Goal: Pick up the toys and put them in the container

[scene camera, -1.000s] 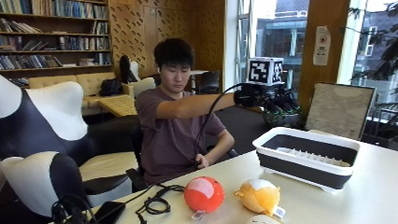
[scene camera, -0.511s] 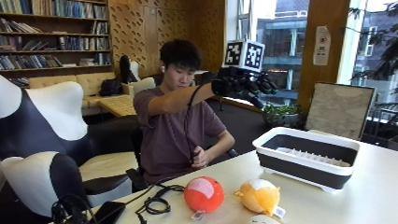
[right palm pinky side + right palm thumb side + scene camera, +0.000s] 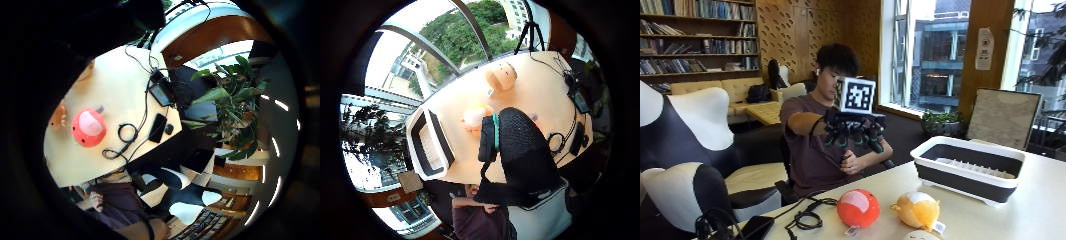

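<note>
Tabletop (image 3: 1039, 210) cables (image 3: 803, 220) beside red toy (image 3: 857, 207)

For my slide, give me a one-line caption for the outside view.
Gloved right hand raised, empty, above red toy and yellow toy beside the empty container.

Third toy (image 3: 922, 235) at the outside view's bottom edge cut off, only its pale top visible.

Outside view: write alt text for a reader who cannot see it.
A seated person holds the gloved right hand raised above the table, fingers hanging loosely, holding nothing. On the table lie a red round plush toy and a yellow plush toy, both apart from the empty white and dark container.
</note>
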The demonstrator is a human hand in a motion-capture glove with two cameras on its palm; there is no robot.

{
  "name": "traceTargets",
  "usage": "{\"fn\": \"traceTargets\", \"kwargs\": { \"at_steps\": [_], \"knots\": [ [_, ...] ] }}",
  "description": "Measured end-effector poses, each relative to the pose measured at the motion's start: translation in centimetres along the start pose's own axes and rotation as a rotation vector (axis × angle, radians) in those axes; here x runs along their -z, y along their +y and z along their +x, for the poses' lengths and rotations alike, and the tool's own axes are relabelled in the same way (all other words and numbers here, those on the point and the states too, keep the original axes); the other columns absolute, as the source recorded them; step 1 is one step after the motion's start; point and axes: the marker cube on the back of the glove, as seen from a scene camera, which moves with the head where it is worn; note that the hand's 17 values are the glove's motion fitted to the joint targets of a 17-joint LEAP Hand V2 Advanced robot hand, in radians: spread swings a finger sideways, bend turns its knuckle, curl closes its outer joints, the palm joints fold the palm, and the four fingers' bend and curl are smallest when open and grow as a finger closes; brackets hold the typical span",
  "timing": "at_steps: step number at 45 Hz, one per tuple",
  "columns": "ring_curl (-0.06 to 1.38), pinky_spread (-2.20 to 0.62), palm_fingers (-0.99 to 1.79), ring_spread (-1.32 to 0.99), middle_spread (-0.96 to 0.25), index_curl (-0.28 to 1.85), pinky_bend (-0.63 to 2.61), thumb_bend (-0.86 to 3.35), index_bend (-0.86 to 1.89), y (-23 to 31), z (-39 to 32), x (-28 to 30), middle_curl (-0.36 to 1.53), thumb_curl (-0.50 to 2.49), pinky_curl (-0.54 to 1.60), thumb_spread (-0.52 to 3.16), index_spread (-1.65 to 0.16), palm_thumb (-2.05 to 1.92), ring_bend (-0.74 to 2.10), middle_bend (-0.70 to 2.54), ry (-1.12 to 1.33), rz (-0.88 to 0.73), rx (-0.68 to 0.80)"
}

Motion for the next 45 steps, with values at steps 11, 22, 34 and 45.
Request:
{"fn": "traceTargets", "kwargs": {
  "at_steps": [11,22,34,45],
  "knots": [
    [0.23,0.06,-0.18,0.04,0.01,0.17,0.90,-0.06,0.07,0.7,-0.1,-11.3,0.23,0.26,0.35,1.37,-0.18,-0.09,0.41,0.14,-0.107,-0.181,0.037],
    [0.26,0.06,-0.16,0.05,0.05,0.14,1.06,-0.09,0.03,4.2,-3.5,-20.3,0.24,0.21,0.39,1.17,-0.17,-0.13,0.48,0.14,-0.161,-0.403,0.162],
    [0.38,-0.06,0.08,-0.04,0.06,0.10,1.25,0.05,0.07,4.7,-4.7,-22.3,0.25,0.29,0.42,1.19,-0.20,0.13,0.92,0.21,-0.197,-0.297,0.205],
    [0.47,-0.28,0.93,-0.27,-0.19,0.13,1.24,0.24,0.24,1.9,-4.2,-19.4,0.39,0.48,0.40,1.06,-0.26,0.58,1.23,0.55,-0.363,-0.125,0.193]
  ]
}}
